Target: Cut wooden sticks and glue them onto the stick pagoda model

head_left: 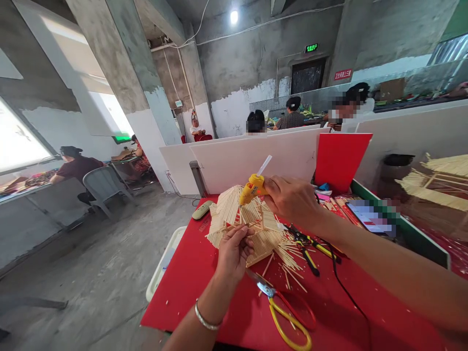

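Note:
My right hand (292, 197) grips a yellow hot glue gun (251, 190) with a pale glue stick jutting up from its back. Its nozzle points down over a structure of thin wooden sticks (228, 204), laid side by side in sloping panels. At the near side of that structure, my left hand (236, 246) pinches a thin wooden stick between thumb and fingers; the fingertips partly hide it. Loose wooden sticks (288, 251) lie spread to the right. Scissors (272, 292) with one red and one yellow handle rest in front, close to my left wrist.
On the red tabletop (204, 297) are pliers (307, 251), a remote control (202, 210) and a black cord (343, 282). A phone (369, 217) lies at the right. White partition boards (252, 161) stand behind; several people sit beyond. Another stick structure (435, 183) is at far right.

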`<state>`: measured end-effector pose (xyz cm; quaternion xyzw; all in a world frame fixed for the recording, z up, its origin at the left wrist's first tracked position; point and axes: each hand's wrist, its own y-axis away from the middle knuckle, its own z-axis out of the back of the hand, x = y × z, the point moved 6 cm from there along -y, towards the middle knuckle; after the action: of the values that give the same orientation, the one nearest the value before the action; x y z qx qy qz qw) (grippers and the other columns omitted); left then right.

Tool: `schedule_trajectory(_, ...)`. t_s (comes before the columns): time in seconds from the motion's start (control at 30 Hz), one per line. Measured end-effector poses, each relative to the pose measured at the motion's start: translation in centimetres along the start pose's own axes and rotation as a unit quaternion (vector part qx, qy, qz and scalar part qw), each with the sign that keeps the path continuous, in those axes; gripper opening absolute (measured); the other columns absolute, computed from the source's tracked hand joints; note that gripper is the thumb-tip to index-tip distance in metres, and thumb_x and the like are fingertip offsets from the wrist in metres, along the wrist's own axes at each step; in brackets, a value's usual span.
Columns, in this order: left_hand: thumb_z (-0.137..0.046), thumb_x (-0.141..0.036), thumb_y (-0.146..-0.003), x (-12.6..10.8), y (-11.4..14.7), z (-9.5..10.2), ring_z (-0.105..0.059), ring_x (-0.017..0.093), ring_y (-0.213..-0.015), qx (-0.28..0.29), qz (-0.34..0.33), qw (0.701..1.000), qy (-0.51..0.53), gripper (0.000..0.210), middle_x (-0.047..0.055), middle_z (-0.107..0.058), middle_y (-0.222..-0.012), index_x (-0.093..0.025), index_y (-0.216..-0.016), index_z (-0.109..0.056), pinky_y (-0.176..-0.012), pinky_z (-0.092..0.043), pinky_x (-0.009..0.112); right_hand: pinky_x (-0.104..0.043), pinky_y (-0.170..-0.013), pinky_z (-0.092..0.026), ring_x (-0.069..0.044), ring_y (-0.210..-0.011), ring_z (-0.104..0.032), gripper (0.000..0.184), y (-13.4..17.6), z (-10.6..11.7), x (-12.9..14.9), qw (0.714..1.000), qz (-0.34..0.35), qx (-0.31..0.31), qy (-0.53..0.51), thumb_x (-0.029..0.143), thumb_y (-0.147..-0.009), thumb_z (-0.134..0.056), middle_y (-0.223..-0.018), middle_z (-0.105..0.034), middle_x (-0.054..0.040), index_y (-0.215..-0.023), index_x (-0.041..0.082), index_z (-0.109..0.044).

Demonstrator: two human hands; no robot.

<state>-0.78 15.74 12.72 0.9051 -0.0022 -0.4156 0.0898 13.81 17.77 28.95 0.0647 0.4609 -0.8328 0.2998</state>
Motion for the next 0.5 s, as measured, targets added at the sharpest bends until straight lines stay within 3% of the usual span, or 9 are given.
schedule_trajectory(0.5, -0.08, -0.021, -0.065, -0.13, 0.13, -0.13, -0.057, 0.007, -0.046, -0.002, 0.003, 1.0, 0.004, 0.03, 0.006, -0.072, -0.077, -0.009, -0.09, -0.068, -0.039, -0.046, 0.017, -0.031, -0.066, -0.031, -0.017, -0.076, -0.055, 0.024, 0.58, -0.03, -0.21, 1.0, -0.007, -0.001, -0.011, 0.022, -0.089, -0.047, -0.088, -0.065, -0.0041, -0.109, 0.015, -0.057)
